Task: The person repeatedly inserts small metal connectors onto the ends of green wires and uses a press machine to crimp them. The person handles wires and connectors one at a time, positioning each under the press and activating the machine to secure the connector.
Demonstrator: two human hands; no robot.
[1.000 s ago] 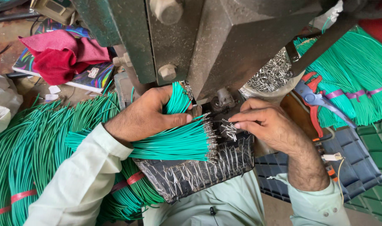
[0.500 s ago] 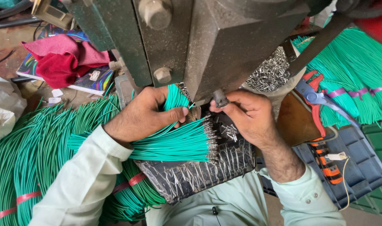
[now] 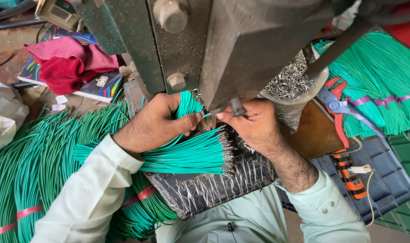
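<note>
Our left grip (image 3: pixel 153 123) clenched green wires (image 3: pixel 191 155); our right grip (image 3: pixel 245 121) pinched one under the press (image 3: pixel 241 49), pliers (image 3: pixel 337 108) crowding right.

Press head (image 3: pixel 241 45) overhangs hands; wire bundles (image 3: pixel 43 166) crowd both sides

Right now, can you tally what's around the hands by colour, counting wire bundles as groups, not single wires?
Green: 3 wire groups, the held bundle, the left pile, the right pile
Red: 2, the cloth and the red-handled pliers
Silver: 1 heap of metal terminals
Total: 6

The left hand grips the held bundle; the right hand pinches a wire at the press.
</note>
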